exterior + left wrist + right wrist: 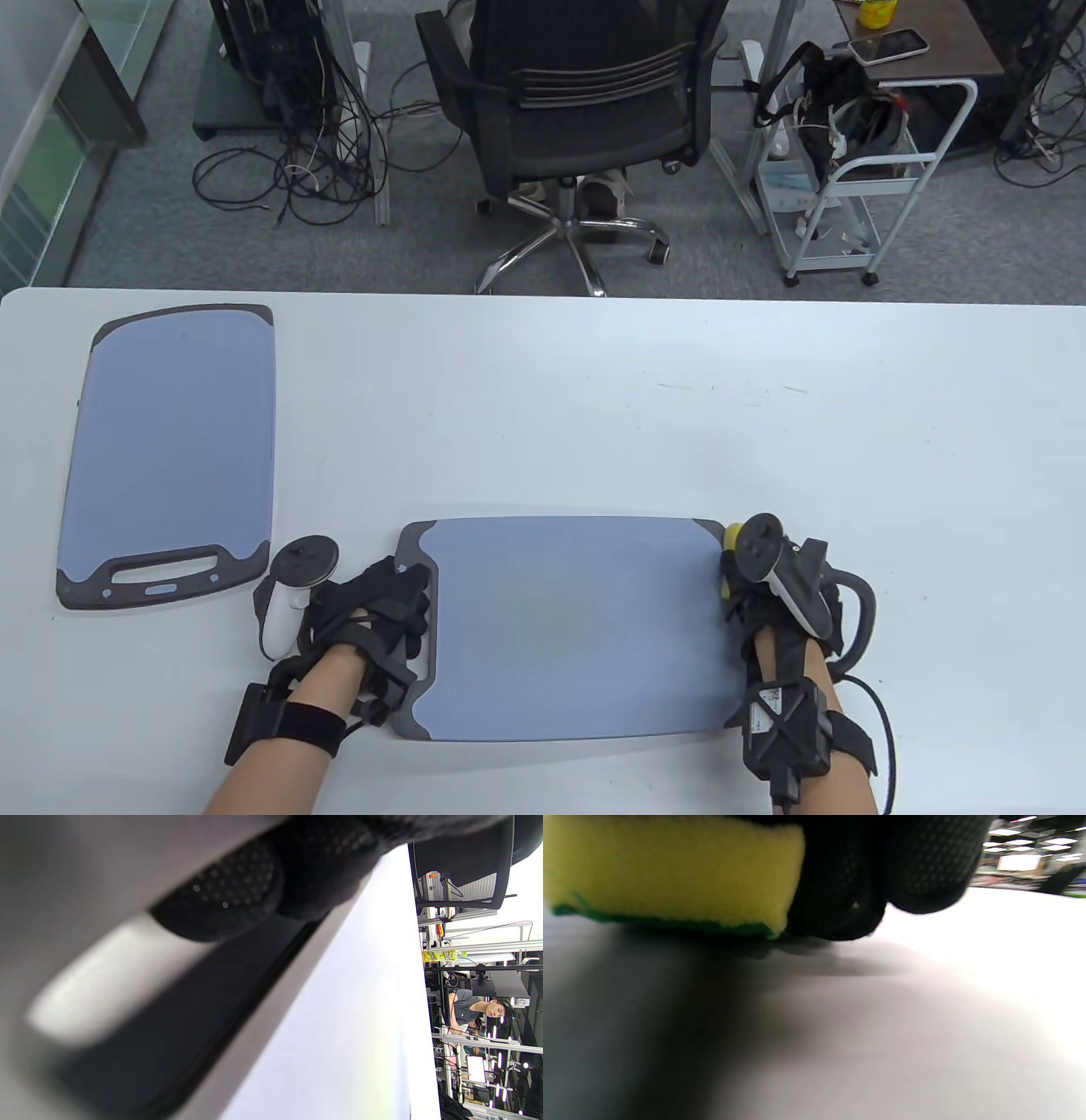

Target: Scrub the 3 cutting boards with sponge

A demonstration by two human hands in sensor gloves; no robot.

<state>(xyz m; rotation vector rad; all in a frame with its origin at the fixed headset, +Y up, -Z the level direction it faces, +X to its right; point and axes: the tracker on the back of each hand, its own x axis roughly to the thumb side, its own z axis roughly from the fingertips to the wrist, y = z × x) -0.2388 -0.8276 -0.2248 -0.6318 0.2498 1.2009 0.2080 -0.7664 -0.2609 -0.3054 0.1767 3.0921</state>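
Sponge [670,870] (yellow, green underside) gripped in curled right hand [768,586], at right end of near cutting board [568,628]. Left hand [373,607] fingers curled over board's left handle end. Second cutting board [174,450] well left.

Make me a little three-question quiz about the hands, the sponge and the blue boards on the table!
1. True or false: the right hand holds a yellow sponge.
2. How many cutting boards show on the table?
3. Which end of the near board does the left hand hold: A) handle end, B) far right end?

Key: 1 true. 2 two: the near board and the left board. 3 A.
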